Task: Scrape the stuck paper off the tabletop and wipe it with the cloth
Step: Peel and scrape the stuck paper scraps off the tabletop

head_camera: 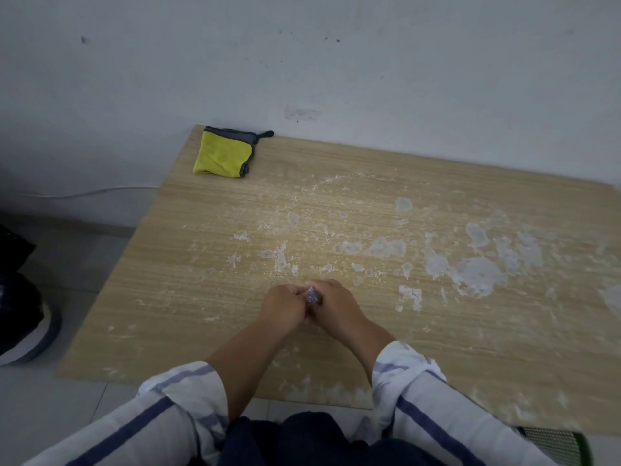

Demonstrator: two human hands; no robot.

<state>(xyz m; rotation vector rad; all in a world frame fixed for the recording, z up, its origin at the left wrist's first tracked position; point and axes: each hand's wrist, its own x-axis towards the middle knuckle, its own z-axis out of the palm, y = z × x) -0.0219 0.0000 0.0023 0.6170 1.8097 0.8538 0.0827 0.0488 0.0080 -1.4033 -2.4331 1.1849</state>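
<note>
Head view looks down on both forearms, which reach out from rolled-up striped sleeves (pixel 188 391) and converge over the wooden tabletop (pixel 201 280), a little in from its near edge and around the middle of its width. The left hand (pixel 284 306) and the right hand (pixel 336 306) meet knuckle to knuckle with the backs of both hands turned up. Their fingers are curled inward and pinch a small wad of paper (pixel 312 295), whitish with bluish flecks, which shows between the fingertips at the far side of the two hands. Whether anything else is tucked inside the fists cannot be told. Both wrists sit low, close to the tabletop.

Stuck paper (pixel 470 274) lies in pale patches and streaks across the middle and right half of the tabletop, the largest blotch well to the right of the hands. The cloth (pixel 223 156), yellow with a grey edge, lies folded at the tabletop's far left corner, well apart from the hands. A thin cable (pixel 100 190) runs along the wall's foot beyond the tabletop's left edge.
</note>
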